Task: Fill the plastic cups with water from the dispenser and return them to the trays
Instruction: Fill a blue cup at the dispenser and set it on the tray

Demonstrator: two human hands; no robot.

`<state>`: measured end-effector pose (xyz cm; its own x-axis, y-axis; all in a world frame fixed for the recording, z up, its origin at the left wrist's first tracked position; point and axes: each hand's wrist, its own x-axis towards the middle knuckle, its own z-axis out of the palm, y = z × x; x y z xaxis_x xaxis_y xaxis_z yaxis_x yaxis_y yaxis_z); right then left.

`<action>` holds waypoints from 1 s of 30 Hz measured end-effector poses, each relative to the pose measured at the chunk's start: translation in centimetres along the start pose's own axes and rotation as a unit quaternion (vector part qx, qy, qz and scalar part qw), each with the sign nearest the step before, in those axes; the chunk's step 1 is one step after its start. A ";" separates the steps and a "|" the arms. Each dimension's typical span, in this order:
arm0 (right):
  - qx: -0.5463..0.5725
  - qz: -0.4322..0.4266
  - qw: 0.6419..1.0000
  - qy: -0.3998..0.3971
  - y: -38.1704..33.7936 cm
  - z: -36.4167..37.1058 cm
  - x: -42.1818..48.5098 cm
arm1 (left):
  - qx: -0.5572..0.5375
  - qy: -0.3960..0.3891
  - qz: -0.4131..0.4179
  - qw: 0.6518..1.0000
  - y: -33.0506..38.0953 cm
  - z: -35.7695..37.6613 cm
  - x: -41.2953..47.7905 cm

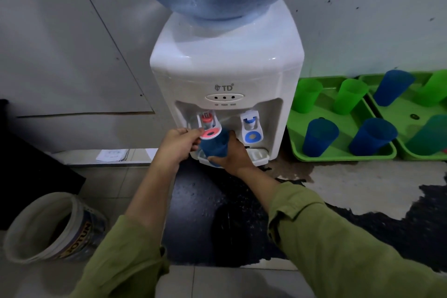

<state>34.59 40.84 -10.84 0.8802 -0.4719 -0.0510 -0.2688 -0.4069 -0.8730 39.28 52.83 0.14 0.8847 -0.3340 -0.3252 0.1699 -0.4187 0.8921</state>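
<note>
Olive sleeves (338, 237) reach forward: the right hand (233, 152) curls its fingers round a blue cup (214, 145) under the dispenser (227, 68), and the left hand (177, 145) pinches the red lever (210, 133). This cup seems mid-fill (its return still due); other cups (350, 95) stand in the trays (338, 156), fullness unclear.

Pale paint bucket (48, 227), "JOTUN" lettering on side, open top, dark inside, on tiled floor (217, 280). Black slab (36, 164) just behind bucket. Folded white papers (112, 154) farther back, at foot of grey-white panelled wall (72, 55). Black mat (205, 213) right of bucket, speckled with droplets. Ragged dark floor patch (387, 225) well right.
</note>
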 end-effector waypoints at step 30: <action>-0.083 0.082 0.993 0.020 0.6 0.6 -1.1 | 0.042 0.138 0.124 0.982 -7.8 3.0 1.5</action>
<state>33.74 41.59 -11.62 0.8038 -0.5717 -0.1647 -0.4714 -0.4430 -0.7626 38.02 53.06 -8.23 0.9804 -0.1970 0.0059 -0.0911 -0.4262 0.9000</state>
